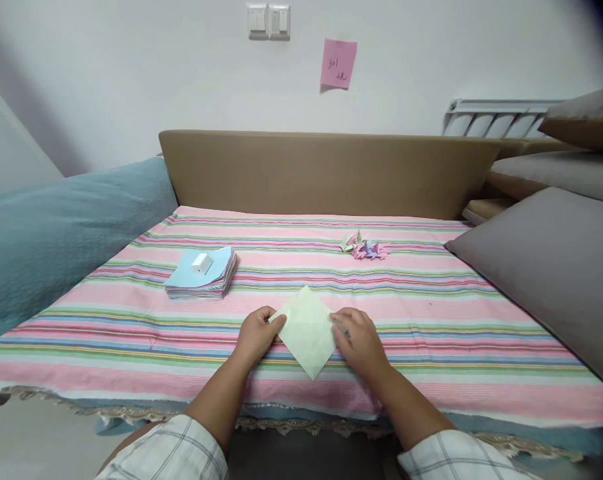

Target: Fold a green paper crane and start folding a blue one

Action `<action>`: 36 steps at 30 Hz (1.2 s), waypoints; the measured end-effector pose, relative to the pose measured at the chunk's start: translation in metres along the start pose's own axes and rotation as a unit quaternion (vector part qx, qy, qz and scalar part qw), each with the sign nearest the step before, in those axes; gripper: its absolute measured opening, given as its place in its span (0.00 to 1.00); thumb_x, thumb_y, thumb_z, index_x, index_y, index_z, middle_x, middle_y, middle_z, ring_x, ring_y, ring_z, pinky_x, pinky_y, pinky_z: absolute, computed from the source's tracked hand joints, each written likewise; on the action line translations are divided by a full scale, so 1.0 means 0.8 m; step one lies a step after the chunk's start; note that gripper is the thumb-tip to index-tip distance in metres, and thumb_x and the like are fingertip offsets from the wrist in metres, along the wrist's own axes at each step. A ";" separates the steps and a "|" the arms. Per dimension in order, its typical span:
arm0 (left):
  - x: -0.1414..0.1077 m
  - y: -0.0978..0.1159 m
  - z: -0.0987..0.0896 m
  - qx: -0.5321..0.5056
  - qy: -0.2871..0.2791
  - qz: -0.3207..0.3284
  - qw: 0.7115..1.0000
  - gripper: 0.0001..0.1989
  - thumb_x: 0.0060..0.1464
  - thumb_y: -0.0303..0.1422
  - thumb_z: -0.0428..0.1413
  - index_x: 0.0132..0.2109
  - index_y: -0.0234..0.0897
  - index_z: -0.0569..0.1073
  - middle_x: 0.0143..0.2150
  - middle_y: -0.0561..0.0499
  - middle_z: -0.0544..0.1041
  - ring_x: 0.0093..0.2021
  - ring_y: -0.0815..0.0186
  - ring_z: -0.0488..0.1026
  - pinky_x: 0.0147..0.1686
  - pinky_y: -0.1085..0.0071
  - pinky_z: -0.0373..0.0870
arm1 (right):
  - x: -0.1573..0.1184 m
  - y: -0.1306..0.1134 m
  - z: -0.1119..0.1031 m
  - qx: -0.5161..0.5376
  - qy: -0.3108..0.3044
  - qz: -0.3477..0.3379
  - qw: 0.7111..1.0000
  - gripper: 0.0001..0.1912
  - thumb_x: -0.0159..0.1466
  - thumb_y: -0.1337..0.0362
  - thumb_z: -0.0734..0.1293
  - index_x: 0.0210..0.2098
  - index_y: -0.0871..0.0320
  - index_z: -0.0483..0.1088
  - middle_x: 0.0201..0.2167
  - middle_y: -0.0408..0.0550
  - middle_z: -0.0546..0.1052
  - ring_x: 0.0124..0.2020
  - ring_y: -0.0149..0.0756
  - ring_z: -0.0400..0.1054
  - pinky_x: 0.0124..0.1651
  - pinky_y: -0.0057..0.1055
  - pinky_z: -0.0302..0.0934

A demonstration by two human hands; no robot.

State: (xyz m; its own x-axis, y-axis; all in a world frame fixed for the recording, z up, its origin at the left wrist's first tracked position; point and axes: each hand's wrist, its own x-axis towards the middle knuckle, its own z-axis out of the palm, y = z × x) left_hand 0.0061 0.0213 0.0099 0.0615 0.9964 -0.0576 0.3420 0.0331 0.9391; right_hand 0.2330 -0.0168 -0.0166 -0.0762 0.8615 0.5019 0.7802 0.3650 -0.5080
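A pale green square sheet of paper (307, 333) is held up in front of me, turned so that its corners point up, down and to the sides. Faint crease lines cross it. My left hand (259, 335) pinches its left corner, thumb on the front and fingers behind. At the right corner, my right hand (359, 339) grips the edge between thumb and fingers. Farther off, right of the middle, lies a small cluster of folded paper pieces (365, 247) in pink, purple and pale green.
A stack of coloured paper (196, 283) with a small white block (202, 263) on top stands at the left on the striped cloth (131, 313). Grey cushions (551, 260) line the right side, a blue-covered armrest (71, 227) the left. A brown backrest (321, 175) closes the back.
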 end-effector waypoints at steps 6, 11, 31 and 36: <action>0.004 -0.005 0.001 0.037 -0.001 0.002 0.999 0.13 0.47 0.43 0.54 0.26 0.38 0.66 0.15 0.57 0.70 0.18 0.69 0.68 0.21 0.76 0.61 | -0.005 -0.026 0.021 -0.050 -0.093 -0.049 0.993 0.15 0.62 0.66 0.60 0.47 0.53 0.69 0.41 0.49 0.72 0.43 0.40 0.62 0.48 0.40 0.52; -0.001 -0.001 0.002 0.017 -0.033 0.022 0.999 0.13 0.47 0.43 0.55 0.32 0.37 0.69 0.19 0.58 0.70 0.18 0.70 0.68 0.21 0.75 0.61 | -0.005 -0.025 0.028 -0.075 -0.104 -0.043 0.991 0.15 0.62 0.67 0.60 0.48 0.53 0.69 0.41 0.49 0.71 0.43 0.40 0.61 0.47 0.39 0.52; -0.022 0.000 0.009 -0.088 -0.093 0.027 0.991 0.42 0.41 0.35 0.60 0.62 0.31 0.52 0.23 0.60 0.68 0.23 0.72 0.64 0.26 0.76 0.59 | -0.006 -0.026 0.027 -0.074 -0.105 -0.048 0.991 0.15 0.63 0.67 0.59 0.48 0.53 0.69 0.40 0.48 0.70 0.42 0.39 0.61 0.46 0.37 0.53; -0.029 -0.001 0.013 -0.079 -0.100 0.042 0.991 0.27 0.41 0.32 0.59 0.50 0.35 0.62 0.27 0.57 0.72 0.24 0.73 0.64 0.27 0.76 0.61 | -0.006 -0.027 0.026 -0.074 -0.109 -0.045 0.990 0.14 0.63 0.67 0.60 0.47 0.53 0.69 0.40 0.47 0.70 0.43 0.38 0.61 0.47 0.36 0.53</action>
State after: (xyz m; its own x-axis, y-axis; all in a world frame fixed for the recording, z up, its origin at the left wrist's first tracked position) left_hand 0.0143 -0.0025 0.0069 0.2742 0.9613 -0.0284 0.1777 -0.0216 0.9839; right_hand 0.2038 -0.0214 -0.0222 -0.2698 0.8892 0.3694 0.8449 0.4027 -0.3522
